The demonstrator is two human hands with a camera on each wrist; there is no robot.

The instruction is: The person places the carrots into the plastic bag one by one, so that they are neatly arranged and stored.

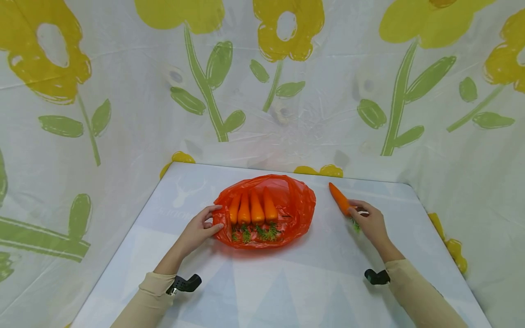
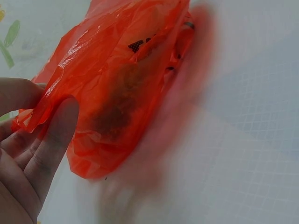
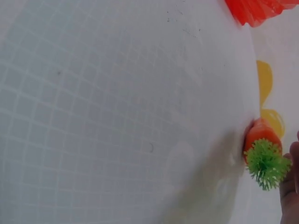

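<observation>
A red plastic bag (image 1: 301, 214) lies spread on the table with its mouth open. Several orange carrots (image 1: 256, 208) sit side by side in it, their green tops (image 1: 267, 233) towards the person. My left hand (image 1: 203, 224) pinches the bag's left rim between thumb and fingers; the left wrist view shows the thin red plastic (image 2: 117, 60) bunched there. Off to the bag's right, my right hand (image 1: 368, 222) grips another carrot (image 1: 338, 197) near its leafy end, tip pointing away. In the right wrist view its green tuft (image 3: 267, 163) faces the camera, beside the fingertips (image 3: 294, 158).
The pale table (image 1: 287, 291) has its far edge just behind the bag. A white cloth with yellow flowers (image 1: 291, 27) hangs round the back and sides. Each wrist wears a black camera mount (image 1: 186, 283).
</observation>
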